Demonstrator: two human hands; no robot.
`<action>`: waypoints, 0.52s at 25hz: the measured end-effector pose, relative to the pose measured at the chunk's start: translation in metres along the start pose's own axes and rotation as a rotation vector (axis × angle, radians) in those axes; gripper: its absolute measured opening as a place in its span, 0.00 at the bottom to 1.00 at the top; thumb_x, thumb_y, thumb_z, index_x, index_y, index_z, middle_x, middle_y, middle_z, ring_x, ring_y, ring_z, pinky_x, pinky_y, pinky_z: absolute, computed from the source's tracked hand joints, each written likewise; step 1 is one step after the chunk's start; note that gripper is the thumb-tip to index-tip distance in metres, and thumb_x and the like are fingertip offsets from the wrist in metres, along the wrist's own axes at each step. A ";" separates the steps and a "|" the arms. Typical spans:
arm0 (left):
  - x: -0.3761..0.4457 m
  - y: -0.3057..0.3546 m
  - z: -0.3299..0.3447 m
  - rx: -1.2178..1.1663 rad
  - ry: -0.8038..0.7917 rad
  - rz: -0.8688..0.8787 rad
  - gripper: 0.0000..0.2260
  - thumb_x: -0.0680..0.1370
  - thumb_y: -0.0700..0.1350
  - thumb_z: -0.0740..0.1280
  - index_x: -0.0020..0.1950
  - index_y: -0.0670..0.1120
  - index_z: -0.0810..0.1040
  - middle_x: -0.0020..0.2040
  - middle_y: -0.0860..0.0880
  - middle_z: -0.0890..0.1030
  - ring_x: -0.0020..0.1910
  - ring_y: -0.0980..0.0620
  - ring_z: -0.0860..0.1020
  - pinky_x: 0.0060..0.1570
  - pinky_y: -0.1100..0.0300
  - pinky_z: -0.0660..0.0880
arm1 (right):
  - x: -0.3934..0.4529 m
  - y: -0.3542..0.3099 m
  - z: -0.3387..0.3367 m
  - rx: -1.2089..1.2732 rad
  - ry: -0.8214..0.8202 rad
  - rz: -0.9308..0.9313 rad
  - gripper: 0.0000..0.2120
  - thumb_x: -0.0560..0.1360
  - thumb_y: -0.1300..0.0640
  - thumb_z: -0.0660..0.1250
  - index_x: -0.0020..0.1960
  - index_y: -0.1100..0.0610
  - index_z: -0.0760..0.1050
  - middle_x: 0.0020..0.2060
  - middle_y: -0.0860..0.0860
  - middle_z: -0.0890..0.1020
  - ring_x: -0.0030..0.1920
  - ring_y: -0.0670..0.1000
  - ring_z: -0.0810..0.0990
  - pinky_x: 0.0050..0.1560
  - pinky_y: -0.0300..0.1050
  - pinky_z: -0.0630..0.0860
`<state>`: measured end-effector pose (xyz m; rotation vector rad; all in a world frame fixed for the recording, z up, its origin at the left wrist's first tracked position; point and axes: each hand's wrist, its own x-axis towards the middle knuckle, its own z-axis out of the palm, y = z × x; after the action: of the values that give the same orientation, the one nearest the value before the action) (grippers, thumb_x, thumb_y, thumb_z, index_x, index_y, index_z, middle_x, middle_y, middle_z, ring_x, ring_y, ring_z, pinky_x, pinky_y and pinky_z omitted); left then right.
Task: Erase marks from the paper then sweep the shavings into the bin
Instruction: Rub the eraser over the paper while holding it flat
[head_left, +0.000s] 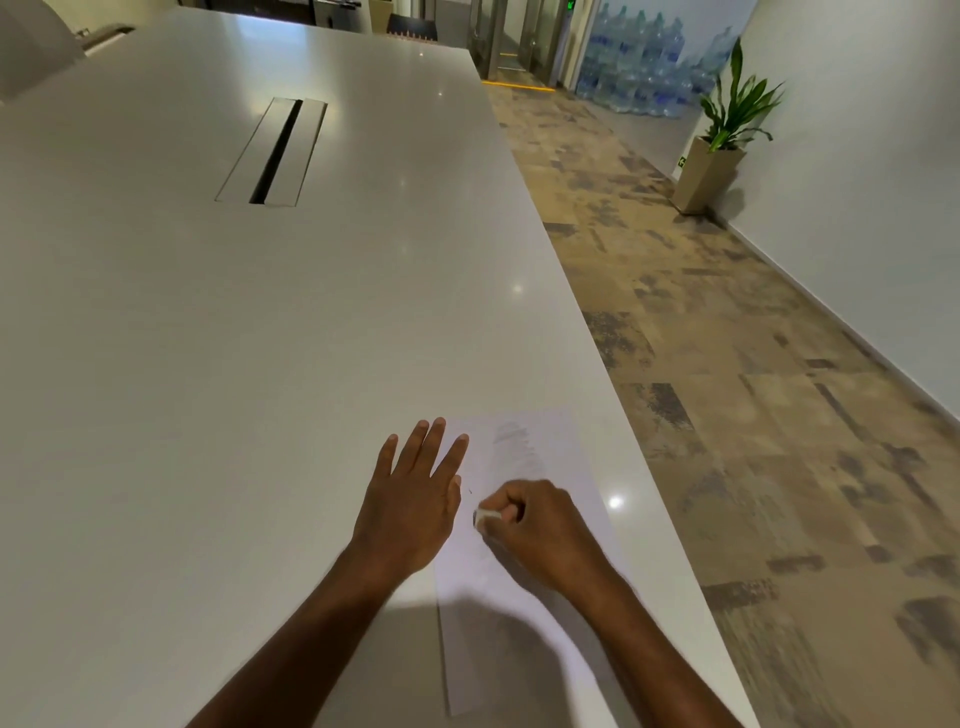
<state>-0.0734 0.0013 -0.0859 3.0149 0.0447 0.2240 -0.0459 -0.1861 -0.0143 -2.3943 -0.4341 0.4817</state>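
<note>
Two hands on paper (540, 457): left hand (410, 499) flat, pinning; right hand (540, 525) gripping eraser (487, 517). Grey marks (511, 434) remain; sweeping undone.

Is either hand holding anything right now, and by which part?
The right hand pinches the eraser by its rear end. The left hand grips nothing, flat on the paper.

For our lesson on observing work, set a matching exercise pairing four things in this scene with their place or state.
Things:
1. flat left hand
2. closed right hand
3. white paper sheet
4. green potted plant

States:
a. on the floor by the wall
b. lying near the table's right edge
c. pressing the sheet's left edge
d. gripping a small white eraser

Pairs: 1-c, 2-d, 3-b, 4-a
</note>
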 end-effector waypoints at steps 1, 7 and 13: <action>0.000 0.000 0.000 0.005 0.007 0.002 0.26 0.85 0.54 0.43 0.82 0.52 0.57 0.82 0.44 0.59 0.81 0.44 0.57 0.76 0.39 0.59 | -0.004 0.002 -0.003 -0.004 -0.065 0.011 0.07 0.79 0.53 0.74 0.42 0.51 0.84 0.40 0.42 0.86 0.41 0.43 0.85 0.46 0.35 0.81; 0.001 0.000 -0.001 0.004 0.001 0.001 0.26 0.84 0.55 0.43 0.82 0.52 0.59 0.81 0.44 0.60 0.80 0.43 0.59 0.76 0.39 0.60 | 0.063 -0.016 -0.009 0.116 0.317 -0.007 0.05 0.81 0.54 0.72 0.51 0.54 0.85 0.42 0.43 0.84 0.39 0.38 0.80 0.44 0.27 0.72; 0.000 0.001 -0.003 0.000 -0.001 -0.002 0.26 0.84 0.55 0.44 0.81 0.51 0.60 0.81 0.45 0.61 0.80 0.43 0.59 0.75 0.39 0.62 | 0.033 0.023 -0.012 0.071 0.204 0.021 0.04 0.79 0.54 0.73 0.48 0.51 0.87 0.44 0.41 0.87 0.44 0.41 0.85 0.50 0.35 0.82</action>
<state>-0.0734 0.0004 -0.0827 3.0145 0.0470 0.2216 -0.0074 -0.1954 -0.0280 -2.3516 -0.2964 0.2541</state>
